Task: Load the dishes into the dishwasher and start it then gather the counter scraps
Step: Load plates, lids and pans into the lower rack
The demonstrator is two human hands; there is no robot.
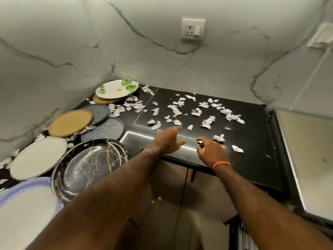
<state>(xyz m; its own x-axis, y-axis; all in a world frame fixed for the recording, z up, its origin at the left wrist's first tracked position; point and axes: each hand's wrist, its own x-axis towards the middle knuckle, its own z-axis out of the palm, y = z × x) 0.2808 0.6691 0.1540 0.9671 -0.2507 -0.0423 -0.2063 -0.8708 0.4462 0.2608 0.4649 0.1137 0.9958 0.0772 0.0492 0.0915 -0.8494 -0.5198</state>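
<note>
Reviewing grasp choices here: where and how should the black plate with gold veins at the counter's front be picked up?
Grip the black plate at its near right rim, which overhangs the counter edge, thumb on top and fingers beneath. Come from the front: a white plate and a grey plate crowd its other sides.

A white wall socket [193,29] with its switch sits high on the grey-veined marble wall [72,42], right of centre in the frame. At the upper right edge a second white fitting [322,36] is mounted on the wall, blurred. Below the black countertop [252,159], beige cabinet fronts [203,195] fill the lower centre. A pale, glossy surface [310,159] runs down the right edge.
</note>
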